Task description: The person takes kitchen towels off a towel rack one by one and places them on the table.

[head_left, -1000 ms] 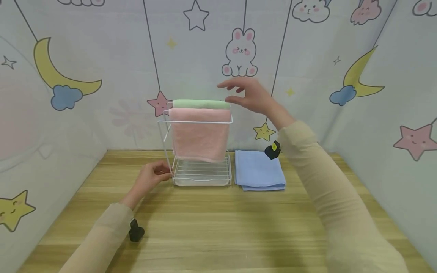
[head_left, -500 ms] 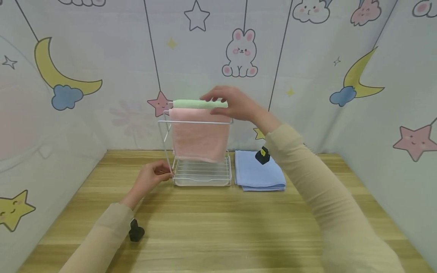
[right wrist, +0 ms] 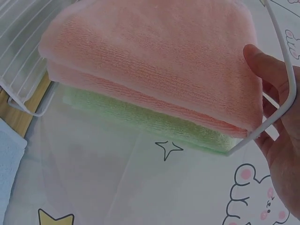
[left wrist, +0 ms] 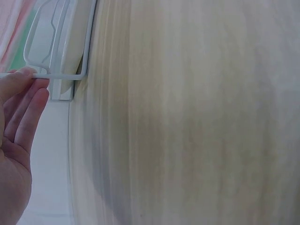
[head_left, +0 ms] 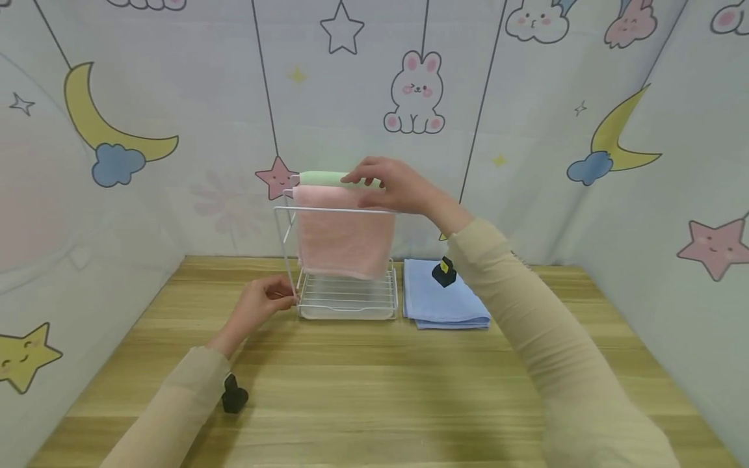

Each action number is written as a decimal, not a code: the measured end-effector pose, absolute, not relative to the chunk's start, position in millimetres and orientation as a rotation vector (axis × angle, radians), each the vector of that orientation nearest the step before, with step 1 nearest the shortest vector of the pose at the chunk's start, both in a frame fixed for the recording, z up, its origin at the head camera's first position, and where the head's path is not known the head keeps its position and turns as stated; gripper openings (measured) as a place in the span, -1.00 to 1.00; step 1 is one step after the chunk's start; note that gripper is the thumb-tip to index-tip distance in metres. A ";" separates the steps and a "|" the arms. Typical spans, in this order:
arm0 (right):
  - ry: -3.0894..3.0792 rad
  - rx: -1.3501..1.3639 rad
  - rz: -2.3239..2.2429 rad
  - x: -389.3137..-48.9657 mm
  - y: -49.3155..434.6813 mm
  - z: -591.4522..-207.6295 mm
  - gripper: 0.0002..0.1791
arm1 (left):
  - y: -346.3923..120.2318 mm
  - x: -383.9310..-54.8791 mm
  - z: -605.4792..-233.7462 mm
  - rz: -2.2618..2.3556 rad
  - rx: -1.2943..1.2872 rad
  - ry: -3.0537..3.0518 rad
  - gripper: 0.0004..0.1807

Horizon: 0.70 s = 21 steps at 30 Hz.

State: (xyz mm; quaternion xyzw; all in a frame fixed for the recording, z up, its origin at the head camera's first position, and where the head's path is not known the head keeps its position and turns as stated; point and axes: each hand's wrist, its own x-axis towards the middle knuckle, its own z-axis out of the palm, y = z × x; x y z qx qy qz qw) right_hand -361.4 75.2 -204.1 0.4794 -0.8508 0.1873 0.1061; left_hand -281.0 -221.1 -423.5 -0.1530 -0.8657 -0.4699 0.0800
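Observation:
A white wire towel rack (head_left: 285,240) stands at the back of the table. Over its bars hang a pink towel (head_left: 345,237) in front and a light green towel (head_left: 318,177) behind. My left hand (head_left: 260,302) pinches the rack's lower left upright between thumb and fingertips; the left wrist view shows the white wire (left wrist: 56,76) there. At the top right, my right hand (head_left: 394,185) holds the pink towel's upper edge, thumb in front. In the right wrist view its other fingers (right wrist: 267,110) are partly hidden behind the towel and the wire.
A wire shelf over a pale tray (head_left: 345,313) forms the rack's base. Right of it lies a folded blue cloth (head_left: 441,299) on the wooden table (head_left: 351,390). A cartoon-printed backdrop (head_left: 205,130) rises behind and at the sides.
My right hand has moved left and down from above the rack's right side onto the top of the pink towel. My left hand has stayed at the rack's upright.

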 end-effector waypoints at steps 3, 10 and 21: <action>-2.536 1.389 0.520 -361.6 74.7 -205.2 -0.61 | -220.8 -281.2 -423.5 -1.406 -0.460 -2.586 -0.85; -2.594 1.344 0.525 -360.7 72.0 -205.5 -0.66 | -222.0 -282.3 -424.5 -1.426 -0.453 -2.583 -0.84; -2.619 1.303 0.458 -359.4 71.7 -203.7 -0.75 | -221.8 -282.8 -423.0 -1.400 -0.452 -2.607 -0.86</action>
